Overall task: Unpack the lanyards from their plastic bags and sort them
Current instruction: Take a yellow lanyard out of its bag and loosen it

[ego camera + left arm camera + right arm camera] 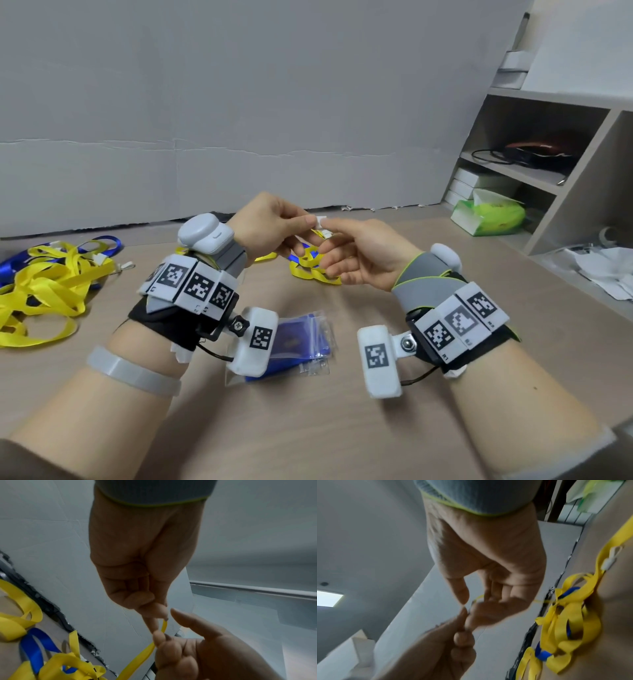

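Above the middle of the table, my left hand and right hand meet fingertip to fingertip. Both pinch the white end piece of a yellow lanyard. Its strap runs down from the fingers to a small yellow and blue heap on the table. In the left wrist view, my left hand pinches the strap from above and my right hand pinches it from below. In the right wrist view, my right hand and left hand touch beside the heap. Clear plastic bags with blue lanyards inside lie between my wrists.
A large loose pile of yellow and blue lanyards lies at the left of the table. A green tissue pack and a shelf unit stand at the right. Crumpled white wrappers lie beside the shelf. A grey board wall closes the back.
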Demonstrator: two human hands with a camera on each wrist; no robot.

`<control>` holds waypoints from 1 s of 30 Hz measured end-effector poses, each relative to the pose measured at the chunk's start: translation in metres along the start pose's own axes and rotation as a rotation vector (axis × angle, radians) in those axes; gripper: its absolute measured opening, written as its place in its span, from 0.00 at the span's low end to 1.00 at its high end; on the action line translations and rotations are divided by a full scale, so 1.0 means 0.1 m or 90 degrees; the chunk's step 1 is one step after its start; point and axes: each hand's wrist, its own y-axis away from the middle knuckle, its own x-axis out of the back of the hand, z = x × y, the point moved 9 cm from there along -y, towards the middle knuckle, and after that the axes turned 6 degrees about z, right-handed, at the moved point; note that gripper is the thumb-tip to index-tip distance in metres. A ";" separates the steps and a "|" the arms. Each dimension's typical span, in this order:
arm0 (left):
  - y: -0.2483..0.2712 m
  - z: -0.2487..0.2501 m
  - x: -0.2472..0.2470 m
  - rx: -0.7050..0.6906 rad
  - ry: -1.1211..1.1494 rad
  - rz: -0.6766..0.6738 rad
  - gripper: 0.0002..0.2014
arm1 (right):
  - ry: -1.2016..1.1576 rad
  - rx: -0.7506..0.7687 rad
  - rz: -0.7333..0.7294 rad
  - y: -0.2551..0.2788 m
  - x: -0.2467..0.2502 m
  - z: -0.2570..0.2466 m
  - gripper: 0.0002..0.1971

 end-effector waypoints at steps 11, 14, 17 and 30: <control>-0.04 -0.03 -0.06 -0.019 -0.067 0.029 0.16 | -0.326 0.182 0.166 -0.23 0.10 0.06 0.10; -0.03 -0.01 0.02 -0.027 -0.110 0.036 0.12 | -0.327 0.184 0.171 -0.25 0.15 0.12 0.12; 0.02 0.12 0.01 -0.082 -0.187 0.039 0.06 | -0.305 0.195 0.162 -0.26 0.16 0.13 0.11; 0.13 0.20 -0.21 -0.089 -0.236 -0.040 0.07 | -0.274 0.196 0.072 -0.12 0.02 0.12 0.11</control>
